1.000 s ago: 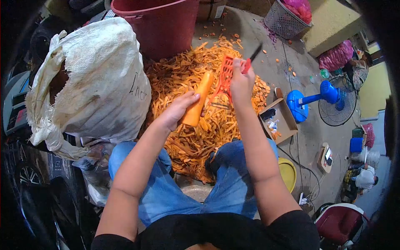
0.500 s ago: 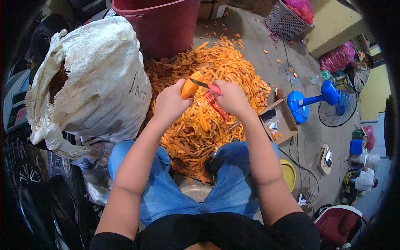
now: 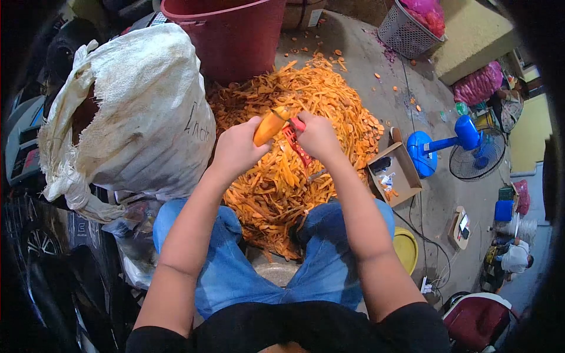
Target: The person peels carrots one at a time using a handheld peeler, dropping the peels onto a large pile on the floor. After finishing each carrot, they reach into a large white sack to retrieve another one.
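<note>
My left hand [image 3: 236,148] is wrapped round the lower end of an orange carrot [image 3: 270,127], which tilts up to the right. Closed on the pink-red handle of a knife [image 3: 297,124] is my right hand [image 3: 318,137]; the dark blade lies against the carrot's upper end. A red slotted peeler [image 3: 298,148] hangs below my right hand, and how it is held cannot be made out. Under both hands spreads a big heap of orange peelings [image 3: 282,194], with round slices at its right side.
A white woven sack [image 3: 147,106] stands left of the heap, a large red tub [image 3: 229,44] behind it. To the right are a cardboard box [image 3: 400,176], a blue fan [image 3: 459,138] and a yellow lid [image 3: 405,250]. A person [image 3: 515,256] sits far right.
The knife blade has moved from across the carrot's middle to its tip. My right hand has shifted slightly left, and the carrot has moved a little lower.
</note>
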